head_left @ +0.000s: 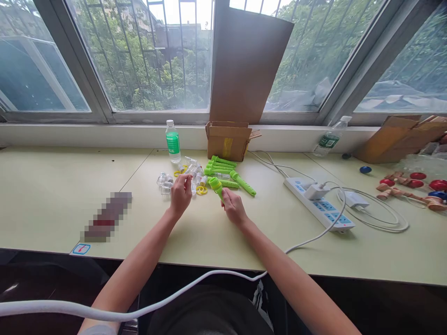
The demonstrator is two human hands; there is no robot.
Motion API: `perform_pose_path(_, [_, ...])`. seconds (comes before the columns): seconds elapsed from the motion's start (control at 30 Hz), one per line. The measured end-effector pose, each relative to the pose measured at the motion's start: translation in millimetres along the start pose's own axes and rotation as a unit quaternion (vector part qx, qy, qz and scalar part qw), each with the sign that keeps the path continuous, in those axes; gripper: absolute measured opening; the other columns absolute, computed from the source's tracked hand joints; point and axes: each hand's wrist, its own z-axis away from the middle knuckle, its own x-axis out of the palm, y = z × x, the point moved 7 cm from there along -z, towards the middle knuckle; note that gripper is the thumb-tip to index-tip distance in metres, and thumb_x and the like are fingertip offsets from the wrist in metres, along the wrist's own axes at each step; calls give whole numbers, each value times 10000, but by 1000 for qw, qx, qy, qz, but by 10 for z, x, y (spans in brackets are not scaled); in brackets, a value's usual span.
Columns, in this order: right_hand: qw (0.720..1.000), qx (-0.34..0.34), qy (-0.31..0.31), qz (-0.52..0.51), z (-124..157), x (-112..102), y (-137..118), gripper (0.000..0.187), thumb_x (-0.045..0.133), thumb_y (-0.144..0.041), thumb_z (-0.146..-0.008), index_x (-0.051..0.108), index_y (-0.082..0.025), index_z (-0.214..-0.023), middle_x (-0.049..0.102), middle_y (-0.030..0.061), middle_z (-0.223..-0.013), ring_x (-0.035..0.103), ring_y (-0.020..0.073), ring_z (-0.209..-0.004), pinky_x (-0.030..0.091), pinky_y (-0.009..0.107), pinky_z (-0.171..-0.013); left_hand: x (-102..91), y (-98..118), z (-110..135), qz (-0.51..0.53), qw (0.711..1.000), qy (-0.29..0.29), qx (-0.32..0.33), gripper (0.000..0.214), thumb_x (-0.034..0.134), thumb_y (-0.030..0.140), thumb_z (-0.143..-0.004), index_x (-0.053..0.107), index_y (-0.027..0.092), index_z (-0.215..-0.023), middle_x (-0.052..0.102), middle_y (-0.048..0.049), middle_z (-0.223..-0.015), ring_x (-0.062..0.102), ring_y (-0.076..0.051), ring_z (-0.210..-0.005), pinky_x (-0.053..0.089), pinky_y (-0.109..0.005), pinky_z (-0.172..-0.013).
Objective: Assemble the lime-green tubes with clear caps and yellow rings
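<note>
My right hand is closed around a bright green plastic tube. The tube's wider, threaded-looking end points up and to the left. Beside a heap of clear plastic pieces, my left hand is closed, thumb and fingertips drawn together. Whatever is between those fingertips is too small to make out. Yellow rings lie among the clear pieces. Several more green tubes rest behind my right hand, some stacked side by side.
A water bottle and an open cardboard box stand at the back. On the right are a white power strip with cables, another bottle and wooden toys with red balls. A white cable crosses before me.
</note>
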Motion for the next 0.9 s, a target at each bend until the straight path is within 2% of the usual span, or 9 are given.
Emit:
perform_pose_path(0.13, [999,-14,8,49,-8,-18,-17,386,257,-472,-935,472,-221,-735,507,-4,-560,477,158,-526,341,272,-565,0,-57,-6,-76,997,3,-17,207,413,294,-920,586,179,-925,608,-62,-886,568,-139,-717,451,-255,-617])
perform_pose_path(0.27, [996,-19,14,85,-18,-30,-13,376,250,-455,-937,492,-223,-768,516,-2,-568,489,164,-535,332,271,-571,6,-95,-9,-168,986,-1,-13,187,484,294,-871,590,188,-984,584,-101,-974,542,-239,-946,454,-372,-802])
perform_pose_path(0.37, [994,-20,15,104,-22,-32,-2,370,250,-449,-937,499,-221,-784,521,-3,-568,492,165,-534,327,270,-568,74,-185,10,-215,975,-39,-25,219,527,297,-833,596,193,-1013,545,-131,-1059,503,-300,-1023,428,-442,-837])
perform_pose_path(0.57, [992,-23,12,124,-23,-23,-2,376,243,-438,-936,501,-217,-776,525,2,-573,495,165,-536,317,266,-560,207,-297,84,-257,961,-93,-35,282,560,368,-805,606,206,-1031,519,-149,-1125,471,-335,-1068,401,-484,-872])
perform_pose_path(0.73, [991,-22,10,134,-23,-22,-8,356,252,-421,-935,509,-215,-800,531,3,-581,502,167,-547,310,264,-556,292,-231,124,-261,956,-134,-14,355,554,424,-806,597,224,-1096,497,-147,-1218,433,-341,-1155,337,-532,-974])
perform_pose_path(0.9, [990,-21,7,137,-24,-20,-7,357,254,-420,-933,522,-215,-815,549,9,-605,510,168,-560,314,261,-551,457,-29,206,-264,941,-202,60,397,539,441,-818,559,290,-1185,420,-115,-1359,306,-333,-1304,179,-589,-1071])
